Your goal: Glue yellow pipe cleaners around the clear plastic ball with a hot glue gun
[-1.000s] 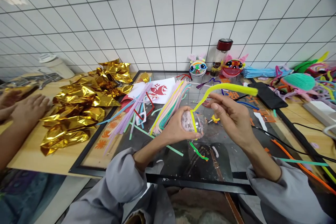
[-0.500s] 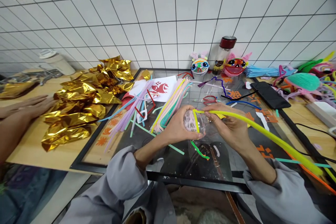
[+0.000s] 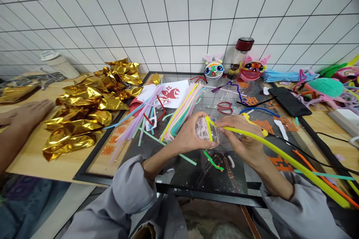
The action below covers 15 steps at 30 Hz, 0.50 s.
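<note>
My left hand (image 3: 187, 132) is wrapped round a small clear plastic cup-like piece (image 3: 202, 131), with a yellow strip across it. In my right hand (image 3: 243, 138) a long yellow pipe cleaner (image 3: 283, 151) is pinched close to the clear piece; its free length trails down to the right. Beyond my hands lies a bundle of pastel pipe cleaners (image 3: 183, 110). Red-handled scissors (image 3: 224, 108) rest behind my right hand. A short green pipe cleaner (image 3: 212, 160) lies just in front of the clear piece.
Crumpled gold foil (image 3: 86, 99) covers the left side, beside another person's hand (image 3: 30, 114). Along the wall stand two decorated animal heads (image 3: 213, 69) and a bottle (image 3: 238, 58). A black phone (image 3: 290, 101) and colourful crafts (image 3: 325, 87) lie at the right.
My right hand has shifted slightly down and away from the clear piece, and the yellow pipe cleaner now slants off it. The other person's hand at the left has drawn back a little.
</note>
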### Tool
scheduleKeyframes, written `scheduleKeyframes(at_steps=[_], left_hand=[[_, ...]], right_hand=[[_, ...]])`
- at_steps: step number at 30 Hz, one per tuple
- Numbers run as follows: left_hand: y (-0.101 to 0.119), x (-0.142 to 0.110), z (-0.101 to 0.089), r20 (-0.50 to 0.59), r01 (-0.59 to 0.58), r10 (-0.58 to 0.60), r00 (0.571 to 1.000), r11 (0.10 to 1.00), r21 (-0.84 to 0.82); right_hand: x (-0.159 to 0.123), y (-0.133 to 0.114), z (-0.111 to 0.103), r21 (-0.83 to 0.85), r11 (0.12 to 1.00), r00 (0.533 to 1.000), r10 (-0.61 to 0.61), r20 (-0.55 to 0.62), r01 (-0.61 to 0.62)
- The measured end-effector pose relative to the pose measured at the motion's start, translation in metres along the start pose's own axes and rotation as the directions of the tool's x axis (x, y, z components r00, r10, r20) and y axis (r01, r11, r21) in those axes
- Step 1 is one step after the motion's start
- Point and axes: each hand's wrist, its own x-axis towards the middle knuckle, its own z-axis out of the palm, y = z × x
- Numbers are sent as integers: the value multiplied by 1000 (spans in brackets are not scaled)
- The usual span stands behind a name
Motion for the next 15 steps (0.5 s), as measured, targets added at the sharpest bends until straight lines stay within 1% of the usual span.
scheduleKeyframes(at_steps=[8,15], left_hand=[[-2,1,1,3,-11,11,1000,1000,-5],[-4,-1,0,19,12,-12,1000,1000,-12]], right_hand=[[-1,2,-2,-9,993,993,-114,25,114],[-2,0,-3,-35,989,988,-142,57,144]])
